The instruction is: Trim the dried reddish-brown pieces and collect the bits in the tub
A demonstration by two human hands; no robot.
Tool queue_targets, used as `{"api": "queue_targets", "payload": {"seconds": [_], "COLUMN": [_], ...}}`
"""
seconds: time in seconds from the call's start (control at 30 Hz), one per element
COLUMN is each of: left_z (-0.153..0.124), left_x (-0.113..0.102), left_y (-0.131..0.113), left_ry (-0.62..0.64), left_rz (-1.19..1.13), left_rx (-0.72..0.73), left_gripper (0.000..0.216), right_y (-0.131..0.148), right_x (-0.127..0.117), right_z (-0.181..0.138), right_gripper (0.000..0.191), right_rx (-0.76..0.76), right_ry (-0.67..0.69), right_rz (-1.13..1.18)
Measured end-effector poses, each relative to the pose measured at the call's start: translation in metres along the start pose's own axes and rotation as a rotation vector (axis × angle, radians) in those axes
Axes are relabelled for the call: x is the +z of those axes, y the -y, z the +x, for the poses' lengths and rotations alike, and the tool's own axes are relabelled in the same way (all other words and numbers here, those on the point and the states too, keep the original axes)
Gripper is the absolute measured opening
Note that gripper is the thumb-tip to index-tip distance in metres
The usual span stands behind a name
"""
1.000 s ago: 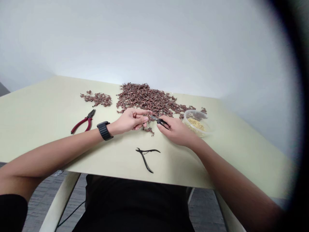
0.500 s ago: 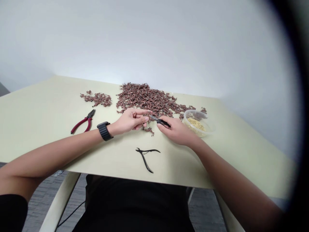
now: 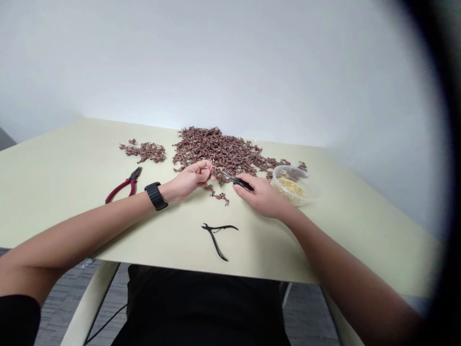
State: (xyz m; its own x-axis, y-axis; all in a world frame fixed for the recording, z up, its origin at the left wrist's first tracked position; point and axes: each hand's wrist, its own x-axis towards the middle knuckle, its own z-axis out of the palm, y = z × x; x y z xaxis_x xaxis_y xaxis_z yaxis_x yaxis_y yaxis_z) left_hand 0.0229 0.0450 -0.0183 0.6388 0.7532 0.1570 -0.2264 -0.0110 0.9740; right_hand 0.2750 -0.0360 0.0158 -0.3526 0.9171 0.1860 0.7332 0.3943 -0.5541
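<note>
My left hand is closed in a pinch in front of the large heap, with a small reddish-brown piece at its fingertips, too small to make out well. My right hand grips small black-handled pliers, whose metal tip points left toward the left fingers but stays apart from them. Behind both hands lies the heap of small reddish-brown pieces with wiry ends. A few loose pieces lie on the table just below the left fingers.
Red-handled pliers lie at the left, below a smaller pile of brown pieces. Black nippers rest open near the front edge of the table. A clear round tub holding small gold-coloured bits stands beside my right wrist.
My left hand has drawn slightly left, away from the plier tip, and its stretched fingers have curled into a pinch. My right hand has barely moved.
</note>
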Motion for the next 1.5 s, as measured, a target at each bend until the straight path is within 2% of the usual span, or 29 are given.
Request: {"api": "queue_targets", "payload": {"seconds": [0.3,0.43,0.6,0.9,1.23,1.5], "left_z": [-0.003,-0.003,-0.004,-0.007,-0.006,-0.009], "left_x": [0.011,0.011,0.012,0.017,0.015,0.018], "left_y": [-0.004,-0.004,-0.005,-0.009,-0.010,-0.012], "left_ry": [0.065,0.066,0.105,0.147,0.154,0.200], "left_rz": [0.007,-0.013,-0.035,-0.060,-0.086,-0.220], "left_rx": [-0.009,-0.017,-0.024,-0.052,-0.092,-0.189], "left_gripper": [0.010,0.014,0.012,0.009,0.008,0.013], "right_y": [0.003,0.001,-0.004,-0.007,-0.008,-0.008], "right_x": [0.003,0.006,0.010,0.009,0.009,0.009], "right_z": [-0.001,-0.002,-0.003,-0.002,-0.002,-0.002], "right_gripper": [0.027,0.026,0.035,0.034,0.036,0.036], "right_rx": [-0.089,-0.162,-0.252,-0.289,-0.299,-0.306], "right_ry": [0.022,-0.086,-0.211,-0.242,-0.263,-0.270], "right_rz": [0.046,-0.100,-0.253,-0.374,-0.406,-0.389]}}
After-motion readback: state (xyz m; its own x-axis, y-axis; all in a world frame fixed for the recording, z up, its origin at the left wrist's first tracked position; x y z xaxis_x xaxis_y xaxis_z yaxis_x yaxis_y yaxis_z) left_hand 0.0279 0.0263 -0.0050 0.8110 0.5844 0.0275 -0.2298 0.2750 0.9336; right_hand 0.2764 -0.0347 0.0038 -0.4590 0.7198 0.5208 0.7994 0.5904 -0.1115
